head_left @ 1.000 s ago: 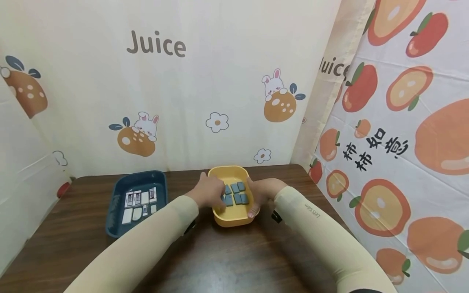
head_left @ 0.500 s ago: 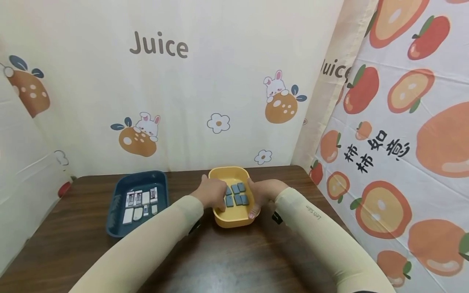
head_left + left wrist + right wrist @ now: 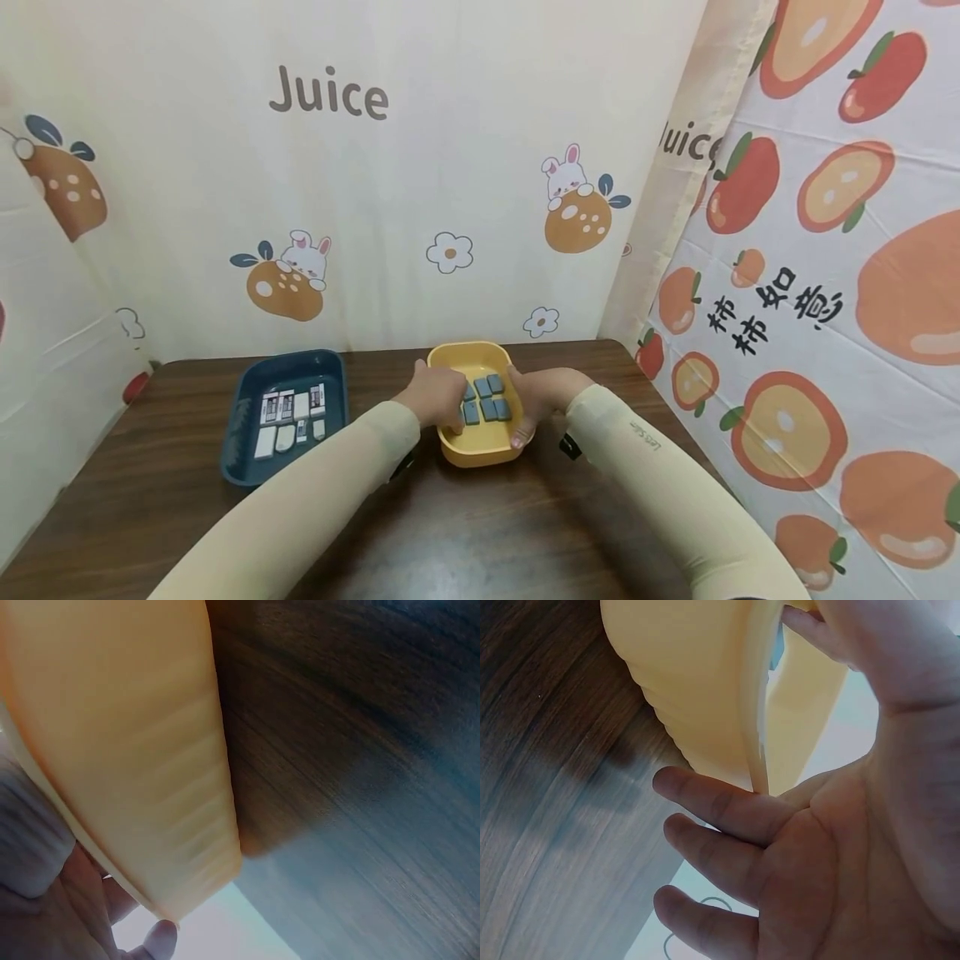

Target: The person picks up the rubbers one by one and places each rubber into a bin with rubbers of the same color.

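A yellow plastic tray [image 3: 480,457] stands on the table, holding several small grey-blue blocks [image 3: 489,408] in rows. My left hand [image 3: 433,396] reaches over the tray's left rim, its fingertips down among the blocks on that side. The hand covers some of these blocks, so whether it pinches one is hidden. At the right rim, my right hand [image 3: 542,400] grips the tray, with the thumb over the inside of the wall. In the right wrist view its other fingers [image 3: 720,806] spread along the outside of the tray wall [image 3: 697,682].
To the left on the table [image 3: 450,533] stands a dark blue tray [image 3: 243,425]. Two rows of small white pieces [image 3: 285,437] lie in it, some with printed dark sleeves like erasers. A printed curtain [image 3: 480,167] hangs behind the table, and another [image 3: 795,333] at the right.
My left hand has settled slightly to the right and down inside the yellow tray, its fingers drawn closer together. My right hand stays at the rim. The view has shifted slightly.
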Motion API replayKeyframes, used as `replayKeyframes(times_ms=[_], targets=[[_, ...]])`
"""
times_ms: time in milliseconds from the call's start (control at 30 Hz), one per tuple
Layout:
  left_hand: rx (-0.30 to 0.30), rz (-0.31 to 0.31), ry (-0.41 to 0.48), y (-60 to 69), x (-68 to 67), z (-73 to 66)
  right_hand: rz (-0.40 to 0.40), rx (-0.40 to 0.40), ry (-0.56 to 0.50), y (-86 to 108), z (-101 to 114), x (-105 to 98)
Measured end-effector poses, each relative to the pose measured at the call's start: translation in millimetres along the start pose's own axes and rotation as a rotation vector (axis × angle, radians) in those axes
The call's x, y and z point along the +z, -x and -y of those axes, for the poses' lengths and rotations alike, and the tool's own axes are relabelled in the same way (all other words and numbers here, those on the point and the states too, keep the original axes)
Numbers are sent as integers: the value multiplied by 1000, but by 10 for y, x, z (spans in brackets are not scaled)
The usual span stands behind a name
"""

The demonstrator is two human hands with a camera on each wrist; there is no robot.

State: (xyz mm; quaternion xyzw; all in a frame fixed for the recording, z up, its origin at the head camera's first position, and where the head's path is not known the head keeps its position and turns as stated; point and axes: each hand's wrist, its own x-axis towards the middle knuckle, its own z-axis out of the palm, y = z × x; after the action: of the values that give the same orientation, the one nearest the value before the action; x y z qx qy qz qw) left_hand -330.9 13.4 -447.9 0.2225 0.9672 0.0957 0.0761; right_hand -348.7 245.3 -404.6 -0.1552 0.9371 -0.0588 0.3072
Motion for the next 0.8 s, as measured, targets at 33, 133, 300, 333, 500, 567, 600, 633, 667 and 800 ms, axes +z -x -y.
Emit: replayKeyframes(times_ms=[33, 133, 300, 333, 500, 567, 600, 633, 667, 800], targets=[[-1, -3, 7, 12, -12, -9, 2, 4, -7, -1, -5, -3], [10, -25, 18, 45, -56, -49, 4, 19, -25, 17, -47, -11], [26, -85, 41, 111, -185, -117, -9, 28, -59, 88, -189, -4], [22, -97, 42, 128, -220, -117, -13, 26, -69, 101, -221, -1], [-11, -160, 55, 238, -404, 21, -34, -67, -115, 118, -384, 23], [-20, -197, 59, 309, -477, 121, -34, -98, -143, 122, -445, 36], [-26, -216, 62, 353, -513, 179, -37, -109, -154, 124, -474, 40], [-36, -235, 68, 403, -554, 238, -45, -120, -163, 126, -502, 40], [-47, -260, 66, 458, -591, 298, -55, -123, -176, 128, -528, 38], [-91, -350, 21, 741, -727, 559, -129, -151, -216, 135, -622, 23]])
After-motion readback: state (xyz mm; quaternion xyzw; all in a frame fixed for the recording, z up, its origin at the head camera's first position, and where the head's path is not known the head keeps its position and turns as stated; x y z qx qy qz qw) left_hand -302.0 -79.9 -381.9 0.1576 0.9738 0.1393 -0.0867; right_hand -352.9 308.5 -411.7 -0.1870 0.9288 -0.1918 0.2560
